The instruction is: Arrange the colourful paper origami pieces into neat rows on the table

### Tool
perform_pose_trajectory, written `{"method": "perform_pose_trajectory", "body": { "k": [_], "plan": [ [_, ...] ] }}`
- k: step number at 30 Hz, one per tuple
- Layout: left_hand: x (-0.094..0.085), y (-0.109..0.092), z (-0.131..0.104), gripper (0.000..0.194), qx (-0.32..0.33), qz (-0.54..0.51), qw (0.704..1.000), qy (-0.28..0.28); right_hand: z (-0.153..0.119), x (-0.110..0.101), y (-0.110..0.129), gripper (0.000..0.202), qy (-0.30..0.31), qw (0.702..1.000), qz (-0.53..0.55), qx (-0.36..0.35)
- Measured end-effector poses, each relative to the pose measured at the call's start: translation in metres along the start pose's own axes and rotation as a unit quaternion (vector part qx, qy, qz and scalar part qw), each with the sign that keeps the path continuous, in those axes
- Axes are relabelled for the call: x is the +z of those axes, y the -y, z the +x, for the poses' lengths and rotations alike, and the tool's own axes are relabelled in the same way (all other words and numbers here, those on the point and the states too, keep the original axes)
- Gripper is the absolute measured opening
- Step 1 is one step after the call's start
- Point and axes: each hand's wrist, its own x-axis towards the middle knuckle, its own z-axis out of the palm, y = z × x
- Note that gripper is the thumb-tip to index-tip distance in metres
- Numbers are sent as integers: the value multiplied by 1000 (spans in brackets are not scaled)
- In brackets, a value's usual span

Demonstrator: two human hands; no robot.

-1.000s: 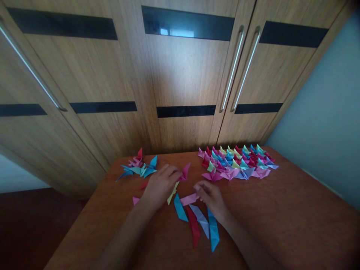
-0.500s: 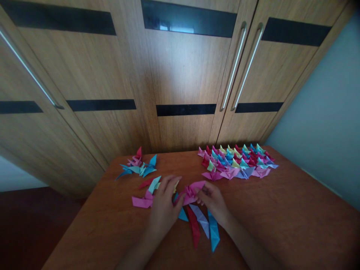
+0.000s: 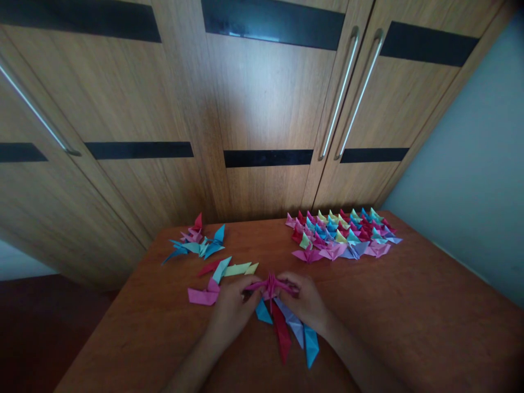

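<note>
A pink origami crane (image 3: 271, 285) is stretched between my two hands, its wings spread to either side. My left hand (image 3: 236, 303) pinches one wing, and my right hand (image 3: 306, 300) pinches the other. Under and in front of the hands lie folded paper strips: a red strip (image 3: 281, 334), a lilac strip (image 3: 292, 322), a blue strip (image 3: 311, 345) and a smaller blue piece (image 3: 264, 312). Left of my left hand are a pink folded piece (image 3: 203, 296), a mint green strip (image 3: 222, 269) and a pale yellow-green strip (image 3: 238, 269).
Rows of colourful folded cranes (image 3: 341, 234) stand at the table's back right. A looser group of blue, pink and red cranes (image 3: 198, 243) sits at the back left. Wooden cabinet doors (image 3: 266, 103) rise behind the brown table (image 3: 388, 316), with a wall (image 3: 462, 180) at the right.
My left hand has closed on the crane's left wing. The crane has turned and lowered slightly, its wings now level and spread. The view has shifted a little.
</note>
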Motion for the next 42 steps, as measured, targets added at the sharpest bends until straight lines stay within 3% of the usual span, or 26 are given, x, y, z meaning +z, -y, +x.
{"method": "perform_pose_trajectory", "body": {
  "k": [7, 10, 13, 17, 21, 27, 31, 35, 38, 42],
  "plan": [
    [0, -10, -7, 21, 9, 193, 981, 29, -6, 3, -4, 22, 7, 981, -171, -96],
    [1, -12, -9, 18, 5, 207, 977, 44, -8, 5, -4, 21, 10, 972, -207, -107],
    [1, -9, -8, 19, 2, 136, 990, 47, -8, 4, -3, 23, 4, 985, -145, -91],
    [5, -3, -4, 28, -34, -62, 997, 18, -3, 3, -4, 26, -34, 997, 71, 1],
    [9, -6, -2, 29, -87, -259, 962, 29, -1, 3, -6, 26, -29, 957, 276, 82],
    [10, -8, -6, 27, -124, -412, 900, 73, -4, 3, -6, 23, 11, 865, 479, 146],
    [7, -4, -8, 26, -144, -469, 866, 99, -5, 3, -9, 26, 53, 832, 529, 160],
    [1, 2, -10, 29, -132, -470, 858, 161, -7, -1, -9, 31, 133, 820, 532, 164],
    [-3, 7, -12, 32, -133, -453, 858, 200, -9, -8, -7, 33, 199, 824, 502, 171],
    [-5, 13, -13, 31, -125, -437, 862, 223, -10, -18, -9, 33, 226, 844, 454, 171]
  ]
}}
